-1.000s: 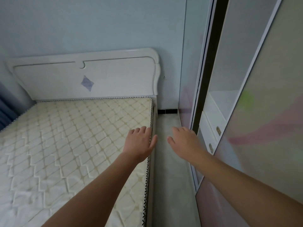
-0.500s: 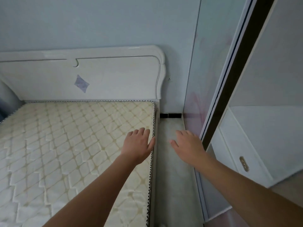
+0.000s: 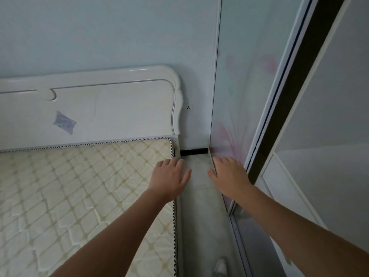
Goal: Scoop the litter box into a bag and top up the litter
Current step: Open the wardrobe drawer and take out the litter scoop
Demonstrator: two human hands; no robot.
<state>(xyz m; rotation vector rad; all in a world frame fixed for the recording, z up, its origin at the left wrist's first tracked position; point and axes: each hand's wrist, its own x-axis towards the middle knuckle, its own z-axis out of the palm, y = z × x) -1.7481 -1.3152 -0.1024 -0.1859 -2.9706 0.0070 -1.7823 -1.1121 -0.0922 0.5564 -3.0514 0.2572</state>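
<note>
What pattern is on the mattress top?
Cream diamond quilting on the mattress, clearest in the head view.

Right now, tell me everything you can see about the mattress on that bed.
The mattress is bare, cream, quilted in a diamond pattern, and edged with black-and-white zigzag piping. It lies flat in the white bed frame, its head end against the glossy white headboard. The left hand, fingers straight, is held over its right corner; whether it touches is unclear. Faint yellowish staining shows.

Single head view, wide-angle, looking forward and down along floor strip (image 3: 201, 206) between mattress (image 3: 83, 192) and wardrobe (image 3: 319, 136); both forearms close in foreground; headboard (image 3: 103, 108) beyond.
</note>
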